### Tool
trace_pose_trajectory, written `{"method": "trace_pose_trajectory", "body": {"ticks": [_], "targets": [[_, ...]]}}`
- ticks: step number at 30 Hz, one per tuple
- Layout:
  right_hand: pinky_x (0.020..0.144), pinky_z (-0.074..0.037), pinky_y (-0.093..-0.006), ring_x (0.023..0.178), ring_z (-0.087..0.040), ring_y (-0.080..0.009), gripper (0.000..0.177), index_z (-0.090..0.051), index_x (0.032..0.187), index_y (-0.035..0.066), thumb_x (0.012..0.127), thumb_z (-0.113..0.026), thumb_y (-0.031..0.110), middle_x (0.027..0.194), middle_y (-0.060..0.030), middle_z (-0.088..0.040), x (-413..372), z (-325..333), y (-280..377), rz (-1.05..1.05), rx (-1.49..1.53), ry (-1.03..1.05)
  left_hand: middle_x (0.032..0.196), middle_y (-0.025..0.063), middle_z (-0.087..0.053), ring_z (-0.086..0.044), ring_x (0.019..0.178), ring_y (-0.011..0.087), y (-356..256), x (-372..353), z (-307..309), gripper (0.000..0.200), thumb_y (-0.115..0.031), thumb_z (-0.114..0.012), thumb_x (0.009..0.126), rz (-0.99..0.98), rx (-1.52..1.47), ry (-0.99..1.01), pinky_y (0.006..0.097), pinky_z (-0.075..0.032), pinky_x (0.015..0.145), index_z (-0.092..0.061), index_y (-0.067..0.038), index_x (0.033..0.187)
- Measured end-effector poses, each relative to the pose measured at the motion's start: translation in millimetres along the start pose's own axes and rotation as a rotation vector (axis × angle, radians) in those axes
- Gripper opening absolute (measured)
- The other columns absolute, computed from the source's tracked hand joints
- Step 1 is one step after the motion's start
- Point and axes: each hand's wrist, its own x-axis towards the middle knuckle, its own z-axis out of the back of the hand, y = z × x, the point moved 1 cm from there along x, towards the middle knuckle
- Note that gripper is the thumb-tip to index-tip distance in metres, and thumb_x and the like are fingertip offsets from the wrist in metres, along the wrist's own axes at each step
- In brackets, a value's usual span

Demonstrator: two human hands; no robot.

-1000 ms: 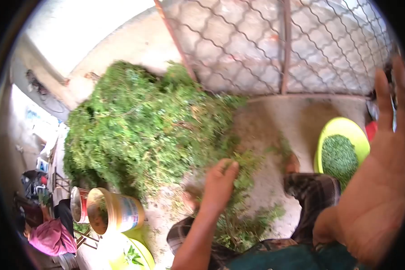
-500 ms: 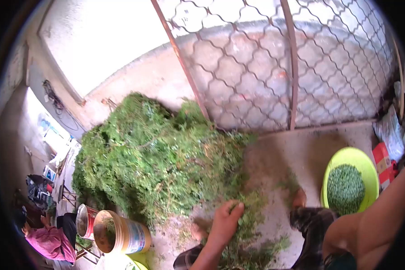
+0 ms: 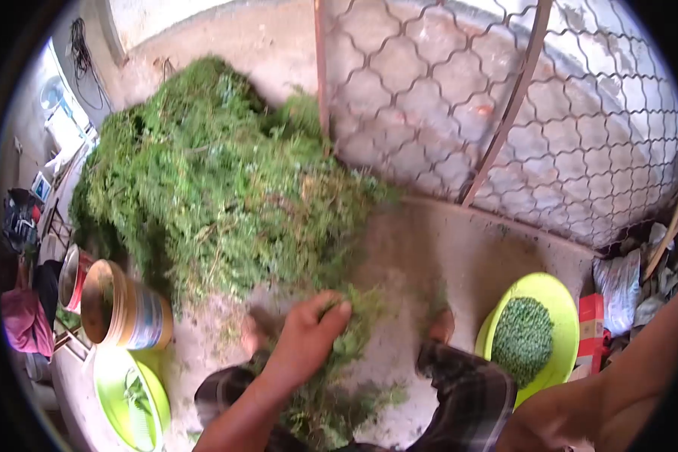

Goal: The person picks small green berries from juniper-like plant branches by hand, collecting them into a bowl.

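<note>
My left hand (image 3: 314, 331) is closed in front of me, thumb on top, on a leafy green sprig (image 3: 361, 313) whose feathery leaves spread beside and below the fingers. More loose greenery (image 3: 331, 414) lies on the floor between my legs. Just beyond the hand rises a large heap of cut green branches (image 3: 226, 196). Of my right side only the bare arm shows at the lower right; its hand is outside the picture. Near that arm stands a lime-green basin (image 3: 565, 343) holding many small green berries or pods (image 3: 521, 340), too small to name surely.
At left stand a tan bucket (image 3: 102, 305), a red-and-white bucket (image 3: 71, 279) and another lime-green basin (image 3: 162, 399) with some leaves. A person in pink (image 3: 26, 320) sits at the far left. A metal lattice gate (image 3: 429, 98) borders the back; bags and a red box (image 3: 590, 324) lie right.
The view has tilted down and turned right, so the heap and buckets appear further left and the left basin shows more fully. My left hand stays closed on the greenery.
</note>
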Motion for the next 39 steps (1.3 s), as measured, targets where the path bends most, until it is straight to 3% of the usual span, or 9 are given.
{"method": "trace_pose_trajectory", "body": {"ticks": [8,10,12,23,25,27,30,32,39], "targets": [[0.060,-0.046,-0.0226,0.073,-0.058,-0.0171,0.039,-0.060,0.100,0.000,0.066,-0.075,0.012,0.087,-0.0055,-0.061,4.0,13.6,12.9,-0.002,0.272,0.116,0.070,-0.0084,-0.049,-0.042,0.065,0.0005,-6.9,-1.8,-2.7,0.014,-0.020,-0.056,0.092,-0.031,-0.355,0.039,0.0192,-0.036,0.059,-0.058,-0.006,0.090],[0.059,-0.043,-0.0243,0.069,-0.056,-0.0101,0.019,-0.061,0.086,0.002,0.070,-0.065,-0.008,0.081,-0.0045,-0.061,10.4,-5.3,148.9,-0.297,1.286,0.540,0.072,-0.0080,-0.051,-0.044,0.067,0.0007,-12.0,-4.7,-0.9,0.013,-0.018,-0.055,0.092,0.016,-0.341,0.023,0.0186,-0.037,0.060,-0.058,-0.005,0.093],[0.060,-0.046,-0.0292,0.066,-0.059,-0.0180,0.015,-0.062,0.087,0.001,0.075,-0.070,0.007,0.079,-0.0094,-0.062,-26.5,-16.3,164.9,-0.322,1.465,0.923,0.074,-0.0076,-0.052,-0.045,0.068,0.0009,-11.6,-6.3,-2.1,0.013,-0.017,-0.055,0.092,-0.016,-0.329,0.025,0.0186,-0.038,0.061,-0.058,-0.005,0.094],[0.055,-0.049,-0.0343,0.062,-0.060,-0.0283,0.019,-0.060,0.093,0.001,0.076,-0.065,0.007,0.083,-0.0163,-0.062,-73.6,-38.6,190.9,-0.166,1.355,0.916,0.084,-0.0013,-0.055,-0.048,0.075,0.0045,-2.1,-4.7,-10.6,0.010,-0.007,-0.053,0.091,-0.263,-0.252,0.017,0.0203,-0.041,0.067,-0.057,-0.002,0.098],[0.052,-0.048,-0.0334,0.059,-0.060,-0.0259,0.015,-0.059,0.090,0.001,0.076,-0.063,0.005,0.082,-0.0143,-0.063,-78.5,-37.3,191.9,-0.151,1.282,0.849,0.085,0.0002,-0.056,-0.049,0.075,0.0052,0.5,-4.2,-13.3,0.010,-0.005,-0.055,0.089,-0.514,0.080,-0.050,0.0218,-0.042,0.065,-0.057,-0.001,0.099],[0.050,-0.047,-0.0325,0.057,-0.060,-0.0235,0.012,-0.058,0.088,0.001,0.076,-0.060,0.003,0.080,-0.0122,-0.063,-82.0,-43.2,184.5,-0.133,1.203,0.786,0.085,0.0001,-0.057,-0.049,0.075,0.0053,1.7,-8.0,-13.3,0.011,-0.004,-0.056,0.089,-0.406,0.046,-0.053,0.0221,-0.042,0.065,-0.057,-0.001,0.099],[0.042,-0.044,-0.0286,0.052,-0.056,-0.0168,0.009,-0.055,0.086,0.004,0.077,-0.055,0.005,0.077,-0.0091,-0.059,-76.1,-70.4,146.0,-0.590,1.237,0.778,0.086,-0.0006,-0.056,-0.048,0.074,0.0052,0.0,-10.6,-6.6,0.013,-0.003,-0.057,0.088,-0.252,-0.037,-0.058,0.0217,-0.042,0.064,-0.058,-0.001,0.100],[0.038,-0.041,-0.0242,0.049,-0.052,-0.0118,0.013,-0.052,0.091,0.005,0.079,-0.053,0.010,0.076,-0.0072,-0.054,-68.6,-72.3,136.0,-1.509,1.983,0.974,0.086,-0.0011,-0.056,-0.048,0.074,0.0048,-4.7,-9.8,-2.1,0.014,-0.003,-0.057,0.087,-0.201,-0.073,-0.062,0.0210,-0.041,0.065,-0.058,-0.001,0.101],[0.040,-0.039,-0.0201,0.050,-0.045,-0.0050,0.020,-0.055,0.095,0.006,0.090,-0.053,0.025,0.075,-0.0010,-0.051,-78.0,-50.3,178.1,-1.320,1.878,1.790,0.078,-0.0055,-0.051,-0.043,0.074,0.0017,-13.4,-9.3,-3.1,0.010,-0.008,-0.056,0.090,-0.025,-0.207,0.210,0.0186,-0.037,0.065,-0.059,-0.003,0.098]]}}
